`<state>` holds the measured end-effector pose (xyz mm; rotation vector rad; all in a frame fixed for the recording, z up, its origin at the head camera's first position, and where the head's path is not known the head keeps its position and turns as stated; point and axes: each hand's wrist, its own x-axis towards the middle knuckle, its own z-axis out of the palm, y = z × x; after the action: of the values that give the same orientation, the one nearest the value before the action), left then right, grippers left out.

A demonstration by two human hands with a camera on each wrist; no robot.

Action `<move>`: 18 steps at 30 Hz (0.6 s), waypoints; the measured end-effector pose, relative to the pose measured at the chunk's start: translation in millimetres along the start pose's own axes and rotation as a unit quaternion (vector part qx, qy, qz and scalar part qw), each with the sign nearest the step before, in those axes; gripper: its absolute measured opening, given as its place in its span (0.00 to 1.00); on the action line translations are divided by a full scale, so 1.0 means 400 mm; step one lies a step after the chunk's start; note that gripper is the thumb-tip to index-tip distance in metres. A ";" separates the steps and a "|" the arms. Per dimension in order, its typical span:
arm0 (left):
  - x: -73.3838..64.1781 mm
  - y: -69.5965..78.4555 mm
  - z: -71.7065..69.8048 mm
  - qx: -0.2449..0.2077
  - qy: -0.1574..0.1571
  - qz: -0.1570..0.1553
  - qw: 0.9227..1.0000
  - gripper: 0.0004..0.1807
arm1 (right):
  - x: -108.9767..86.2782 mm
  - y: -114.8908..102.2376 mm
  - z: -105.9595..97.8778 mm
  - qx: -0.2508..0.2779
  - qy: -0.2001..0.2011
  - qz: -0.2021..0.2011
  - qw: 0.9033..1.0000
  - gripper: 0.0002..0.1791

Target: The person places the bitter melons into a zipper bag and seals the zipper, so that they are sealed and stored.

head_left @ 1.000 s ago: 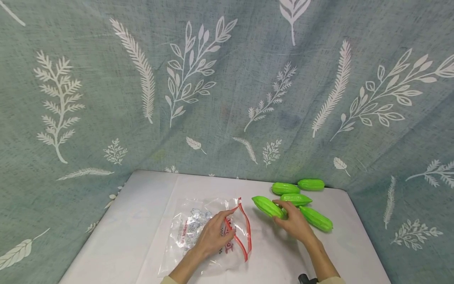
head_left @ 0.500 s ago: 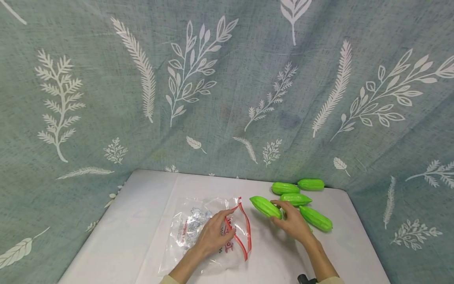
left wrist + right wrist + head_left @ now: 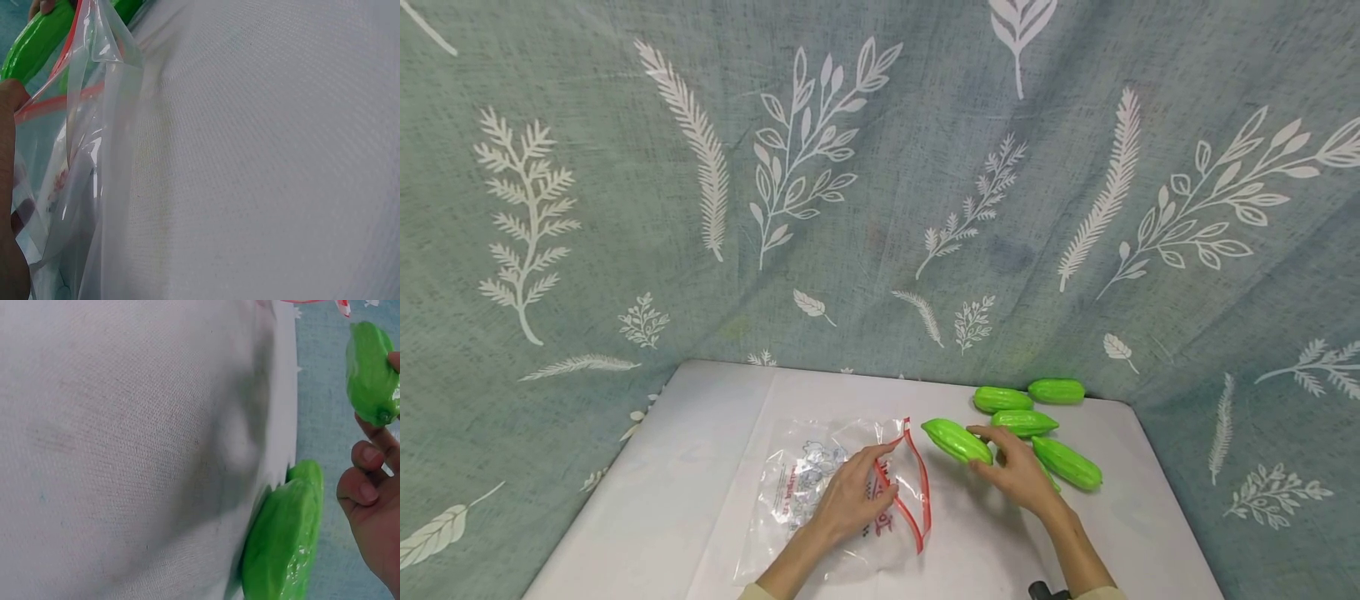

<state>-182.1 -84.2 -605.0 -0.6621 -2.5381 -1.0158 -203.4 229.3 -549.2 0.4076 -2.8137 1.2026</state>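
A clear zip bag (image 3: 805, 492) with a red-edged mouth lies on the table, its mouth facing right and parted. My left hand (image 3: 853, 492) holds the near side of that mouth between fingers and thumb. In my right hand (image 3: 1018, 471) a bright green ridged gourd (image 3: 955, 440) is pinched near its right end. Its pointed end is just right of the bag's mouth. The right wrist view shows this gourd (image 3: 372, 375) raised above the table, fingers at its stem end. Left wrist view: the bag film (image 3: 87, 169) stands up beside the left hand.
Several more green gourds (image 3: 1067, 462) lie at the right rear of the white table (image 3: 715, 450), one partly hidden by the right hand. A dark object (image 3: 1041, 590) sits by the right sleeve. A leaf-patterned cloth (image 3: 880, 208) hangs behind the table.
The right hand has moved slightly left with the gourd, bringing it closer to the bag's mouth. The left hand and the bag have stayed in place.
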 end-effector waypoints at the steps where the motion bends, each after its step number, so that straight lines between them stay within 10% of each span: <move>1: 0.000 0.000 0.000 -0.001 -0.002 -0.002 1.000 0.38 | 0.000 -0.001 0.000 0.003 -0.002 -0.004 1.000 0.30; 18: 0.002 -0.002 0.002 0.000 -0.008 -0.011 1.000 0.39 | -0.003 -0.004 0.003 0.036 -0.037 -0.011 0.999 0.28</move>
<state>-183.3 -84.0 -605.8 -0.6453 -2.5641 -1.0212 -201.8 227.6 -549.0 0.4945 -2.8251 1.3147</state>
